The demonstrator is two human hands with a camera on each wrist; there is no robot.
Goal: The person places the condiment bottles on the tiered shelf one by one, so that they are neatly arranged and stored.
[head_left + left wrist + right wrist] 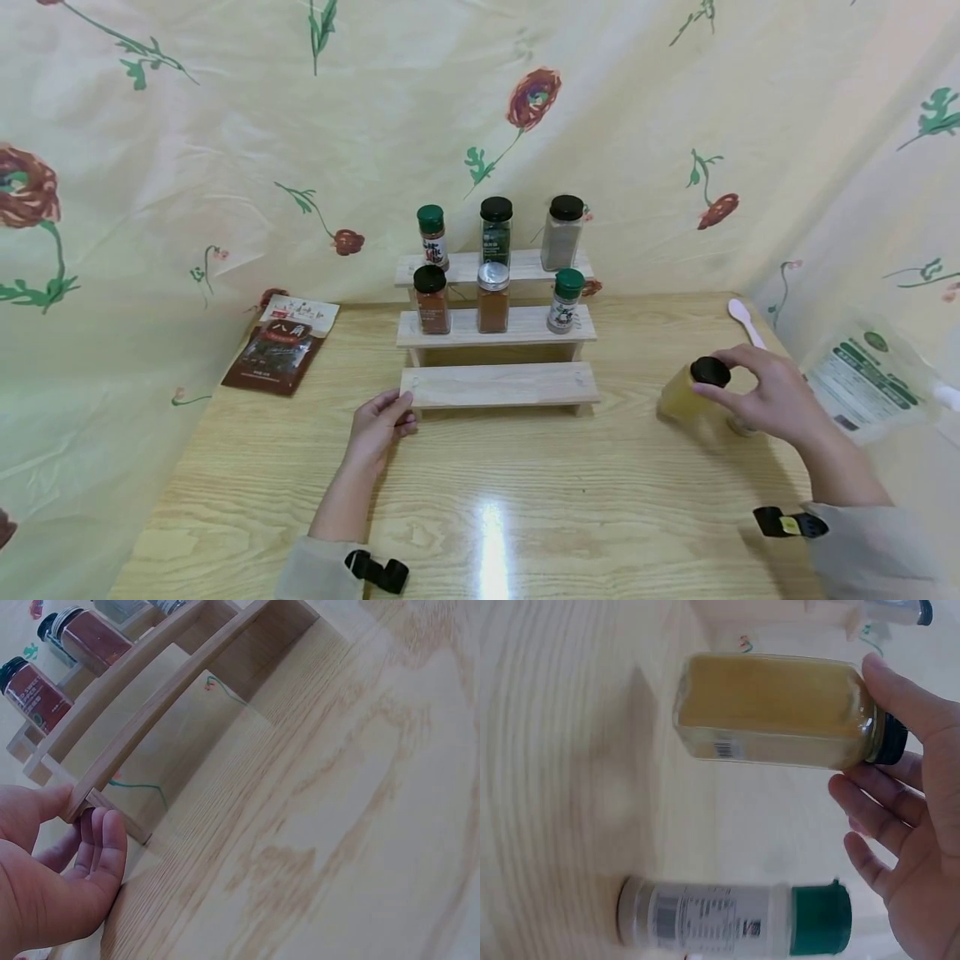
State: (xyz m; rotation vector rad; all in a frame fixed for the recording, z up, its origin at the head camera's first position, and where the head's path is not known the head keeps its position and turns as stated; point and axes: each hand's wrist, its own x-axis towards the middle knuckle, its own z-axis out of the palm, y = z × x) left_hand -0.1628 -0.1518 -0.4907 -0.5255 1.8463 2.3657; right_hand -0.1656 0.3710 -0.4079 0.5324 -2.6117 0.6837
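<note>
A light wooden three-step rack stands against the back cloth. At the left end of its lowest step, my left hand pinches the corner, thumb on top and fingers below. To the right of the rack, my right hand holds a square glass jar of yellowish powder by its black lid. Whether the jar's base touches the table cannot be made out. Beside it stands a green-capped shaker bottle, mostly hidden under the right hand in the head view.
The middle step bears a black-lidded jar, a silver-lidded jar and a green-capped bottle. Three more containers stand on the top step. A brown spice packet lies left; a white spoon and clear labelled bag lie right.
</note>
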